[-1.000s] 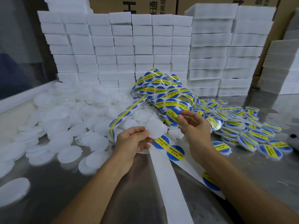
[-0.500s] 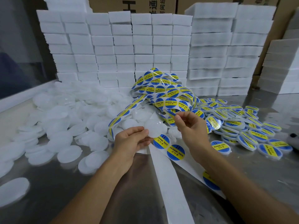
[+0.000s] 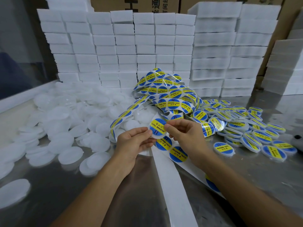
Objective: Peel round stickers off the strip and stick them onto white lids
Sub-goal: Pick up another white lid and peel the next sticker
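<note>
"SOLDERING PASTE" sticker (image 3: 158, 126) on white lid (image 3: 155, 136), pinched between both hands, left (image 3: 134, 141) and right (image 3: 185, 134).

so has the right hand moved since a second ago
Yes. The right hand has come down and left from the sticker strip pile to the white lid that the left hand holds.
</note>
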`<state>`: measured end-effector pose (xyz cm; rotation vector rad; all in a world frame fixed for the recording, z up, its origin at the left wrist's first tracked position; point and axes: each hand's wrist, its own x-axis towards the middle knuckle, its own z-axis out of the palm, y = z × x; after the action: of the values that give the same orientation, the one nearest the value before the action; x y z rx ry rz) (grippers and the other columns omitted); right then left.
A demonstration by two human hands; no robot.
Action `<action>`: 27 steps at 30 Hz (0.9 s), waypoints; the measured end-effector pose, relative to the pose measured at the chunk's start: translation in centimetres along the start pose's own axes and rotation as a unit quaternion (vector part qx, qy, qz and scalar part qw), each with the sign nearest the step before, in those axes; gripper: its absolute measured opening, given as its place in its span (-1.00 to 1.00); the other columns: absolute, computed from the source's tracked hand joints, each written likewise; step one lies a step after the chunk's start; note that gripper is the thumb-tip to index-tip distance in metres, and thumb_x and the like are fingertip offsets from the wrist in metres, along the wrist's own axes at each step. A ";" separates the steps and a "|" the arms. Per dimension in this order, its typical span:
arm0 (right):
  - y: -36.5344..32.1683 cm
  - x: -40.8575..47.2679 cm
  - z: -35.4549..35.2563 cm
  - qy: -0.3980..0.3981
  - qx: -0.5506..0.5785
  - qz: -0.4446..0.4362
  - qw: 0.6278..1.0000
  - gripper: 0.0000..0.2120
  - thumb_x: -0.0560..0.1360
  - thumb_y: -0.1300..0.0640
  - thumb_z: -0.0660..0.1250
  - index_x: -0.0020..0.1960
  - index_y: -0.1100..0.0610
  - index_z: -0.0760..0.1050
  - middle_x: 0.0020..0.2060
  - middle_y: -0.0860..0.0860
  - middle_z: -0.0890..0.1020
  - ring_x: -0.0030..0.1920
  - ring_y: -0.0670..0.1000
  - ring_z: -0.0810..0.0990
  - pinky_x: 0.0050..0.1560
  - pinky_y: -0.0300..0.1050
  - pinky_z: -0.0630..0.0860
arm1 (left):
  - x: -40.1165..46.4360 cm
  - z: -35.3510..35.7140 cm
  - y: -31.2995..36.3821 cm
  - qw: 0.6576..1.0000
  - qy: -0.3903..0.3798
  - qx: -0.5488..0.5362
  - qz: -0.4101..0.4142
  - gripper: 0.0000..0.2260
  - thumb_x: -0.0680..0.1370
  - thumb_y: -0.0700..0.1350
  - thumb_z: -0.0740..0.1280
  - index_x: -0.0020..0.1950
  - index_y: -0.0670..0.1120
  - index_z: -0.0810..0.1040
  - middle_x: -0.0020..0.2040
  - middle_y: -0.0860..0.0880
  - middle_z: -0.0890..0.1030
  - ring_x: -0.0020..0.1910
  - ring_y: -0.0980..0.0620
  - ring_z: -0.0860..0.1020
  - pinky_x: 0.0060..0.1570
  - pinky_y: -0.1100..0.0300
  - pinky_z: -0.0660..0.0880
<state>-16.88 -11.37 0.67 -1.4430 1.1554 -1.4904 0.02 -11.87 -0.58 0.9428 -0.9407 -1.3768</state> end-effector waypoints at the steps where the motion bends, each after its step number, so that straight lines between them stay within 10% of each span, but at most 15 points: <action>1: 0.0 0.0 0.1 -0.001 -0.003 -0.001 1.000 -0.97 0.48 0.21 0.46 -0.09 0.11 0.66 -0.32 -0.10 0.70 -0.36 -0.23 0.61 -0.32 -0.41 0.49 | 0.0 0.0 0.0 1.000 0.000 0.002 0.000 -0.85 0.47 -0.25 0.44 0.02 -0.22 0.62 -0.14 -0.21 0.71 -0.20 -0.05 0.69 -0.23 0.24 0.62; 27: 0.3 0.0 0.1 0.017 -0.080 -0.003 0.997 -0.91 0.46 0.15 0.50 -0.18 -0.01 0.65 -0.27 -0.06 0.70 -0.35 -0.21 0.62 -0.32 -0.39 0.51 | 0.0 0.3 -0.2 0.999 0.032 0.001 0.001 -0.89 0.45 -0.27 0.46 -0.05 -0.20 0.62 -0.15 -0.20 0.71 -0.17 -0.10 0.69 -0.18 0.20 0.64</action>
<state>-16.82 -11.52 0.37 -1.5340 1.3182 -1.4580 -0.31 -11.89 -0.71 0.9825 -0.8941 -1.3370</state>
